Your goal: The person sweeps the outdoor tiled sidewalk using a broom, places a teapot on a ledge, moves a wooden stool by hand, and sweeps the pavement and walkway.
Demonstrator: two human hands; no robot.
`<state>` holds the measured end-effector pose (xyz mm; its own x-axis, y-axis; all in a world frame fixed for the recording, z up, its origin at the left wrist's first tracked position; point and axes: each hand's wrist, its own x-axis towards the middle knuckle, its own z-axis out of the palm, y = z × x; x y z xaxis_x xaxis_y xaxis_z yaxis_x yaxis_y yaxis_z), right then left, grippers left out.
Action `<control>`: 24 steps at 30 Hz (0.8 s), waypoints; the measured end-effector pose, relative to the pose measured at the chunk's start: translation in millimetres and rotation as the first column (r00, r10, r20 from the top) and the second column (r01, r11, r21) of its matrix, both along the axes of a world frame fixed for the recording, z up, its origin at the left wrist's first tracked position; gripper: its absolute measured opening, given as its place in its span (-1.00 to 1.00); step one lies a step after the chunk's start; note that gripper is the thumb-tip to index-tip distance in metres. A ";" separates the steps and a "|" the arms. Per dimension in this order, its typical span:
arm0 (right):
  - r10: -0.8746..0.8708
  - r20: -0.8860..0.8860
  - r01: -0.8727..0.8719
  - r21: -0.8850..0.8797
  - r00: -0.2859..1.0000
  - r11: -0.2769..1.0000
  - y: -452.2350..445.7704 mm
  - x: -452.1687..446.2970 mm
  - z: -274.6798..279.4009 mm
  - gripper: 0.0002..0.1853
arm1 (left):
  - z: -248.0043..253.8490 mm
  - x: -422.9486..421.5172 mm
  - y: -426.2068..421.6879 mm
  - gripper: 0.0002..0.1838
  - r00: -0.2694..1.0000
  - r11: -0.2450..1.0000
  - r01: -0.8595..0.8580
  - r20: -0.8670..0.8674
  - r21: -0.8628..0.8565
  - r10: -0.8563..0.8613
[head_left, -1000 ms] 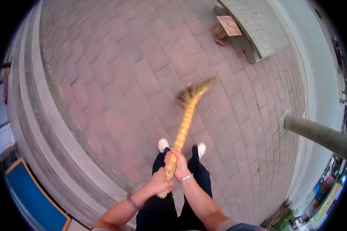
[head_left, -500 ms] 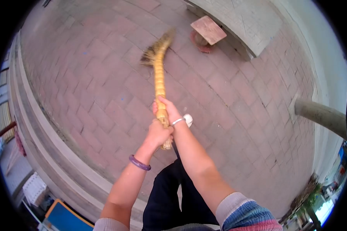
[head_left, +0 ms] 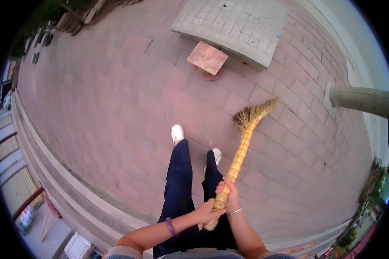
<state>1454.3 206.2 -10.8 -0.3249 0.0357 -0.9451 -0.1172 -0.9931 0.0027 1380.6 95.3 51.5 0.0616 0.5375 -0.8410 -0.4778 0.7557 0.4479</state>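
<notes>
A straw broom (head_left: 240,151) with a yellow bound handle slants across the view, its dark bristles on or just over the paving to the upper right. My left hand (head_left: 208,211), with a purple bangle on its wrist, is wrapped round the handle near its butt end. Just above it, my right hand (head_left: 230,193), wearing a silver bracelet, grips the same handle. Both hands are closed and close together, in front of my dark trousers.
Reddish paving slabs (head_left: 116,125) cover the ground. Ahead stands a stone table (head_left: 229,21) with a lined top, and a square-topped stool (head_left: 207,58) beside it. A round post (head_left: 361,100) rises at the right. Steps (head_left: 52,168) run along the left.
The broom has swung from the upper middle to the right, and both hands have come lower and nearer my body, still gripping it. My legs and white shoes now show more fully.
</notes>
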 end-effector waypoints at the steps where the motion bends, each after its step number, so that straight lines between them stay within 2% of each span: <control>1: -0.089 -0.067 0.082 -0.105 0.994 0.991 14.5 -1.2 -11.8 -0.75 | -17.9 -7.1 2.3 -0.60 0.982 0.985 0.084 -0.179 0.152 -0.057; 2: -0.153 -0.113 0.132 -0.181 0.982 0.975 28.1 -2.0 -19.4 -0.72 | -23.1 -33.1 13.4 -0.59 0.999 0.999 -0.033 0.040 0.028 0.032; 3: -0.222 -0.150 0.179 -0.258 0.964 0.950 42.1 -5.4 -30.0 -0.69 | -36.3 -70.5 33.3 -0.57 0.958 0.985 -0.118 0.245 -0.126 0.146; 5: -0.296 -0.116 0.232 -0.383 0.948 0.894 59.2 -12.8 -37.5 -0.65 | -95.5 -148.3 48.5 -0.53 0.994 0.996 -0.048 -0.095 0.077 0.055; 6: -0.169 -0.121 0.130 -0.277 0.978 0.952 60.4 -18.1 -32.2 -0.63 | -125.6 -192.5 61.8 -0.49 0.865 0.981 0.189 -0.482 0.054 -0.140; 7: -0.154 -0.054 0.137 -0.241 0.987 0.961 53.2 -22.2 -40.7 -0.62 | -175.8 -229.5 66.0 -0.47 0.712 0.966 0.257 -0.671 -0.022 -0.205; 8: -0.194 -0.060 0.175 -0.237 0.979 0.956 41.7 -23.2 -46.3 -0.59 | -227.5 -268.2 68.7 -0.42 0.699 0.970 0.224 -0.677 -0.095 -0.228; 9: -0.221 -0.058 0.201 -0.239 0.974 0.950 33.3 -24.2 -47.6 -0.56 | -272.7 -305.5 77.3 -0.40 0.629 0.950 0.263 -0.718 -0.165 -0.299; 10: -0.219 -0.028 0.208 -0.215 0.975 0.954 28.3 -29.1 -46.0 -0.53 | -300.0 -347.3 93.7 -0.34 0.625 0.927 0.300 -0.688 -0.224 -0.369; 11: -0.223 0.003 0.219 -0.191 0.975 0.957 23.8 -34.5 -43.6 -0.51 | -345.2 -379.1 100.0 -0.28 0.569 0.904 0.238 -0.704 -0.354 -0.425; 12: -0.235 0.033 0.237 -0.160 0.971 0.958 18.8 -43.2 -44.6 -0.48 | -356.9 -415.1 121.1 -0.24 0.650 0.921 0.160 -0.664 -0.356 -0.370; 13: -0.234 0.020 0.234 -0.146 0.972 0.961 17.8 -50.7 -47.7 -0.46 | -366.2 -439.8 144.4 -0.23 0.605 0.924 0.118 -0.711 -0.365 -0.358; 14: -0.231 0.008 0.230 -0.128 0.973 0.965 15.7 -56.0 -48.4 -0.44 | -381.0 -457.8 158.3 -0.20 0.683 0.953 -0.045 -0.705 -0.300 -0.190; 16: -0.232 0.047 0.236 -0.107 0.972 0.966 19.1 -75.3 -45.6 -0.37 | -385.9 -475.3 195.7 -0.17 0.646 0.946 -0.196 -0.759 -0.258 -0.073; 18: -0.248 0.080 0.254 -0.092 0.966 0.963 15.3 -85.4 -44.4 -0.37 | -418.6 -484.6 215.5 -0.19 0.674 0.915 -0.306 -0.739 -0.263 0.012; 20: -0.257 0.103 0.265 -0.076 0.961 0.961 17.2 -93.4 -43.8 -0.37 | -434.0 -483.6 230.7 -0.26 0.734 0.880 -0.404 -0.662 -0.249 0.150; 24: -0.242 0.128 0.250 -0.046 0.962 0.967 19.0 -106.4 -36.3 -0.36 | -448.0 -490.2 239.0 -0.58 0.794 0.841 -0.533 -0.397 -0.089 0.461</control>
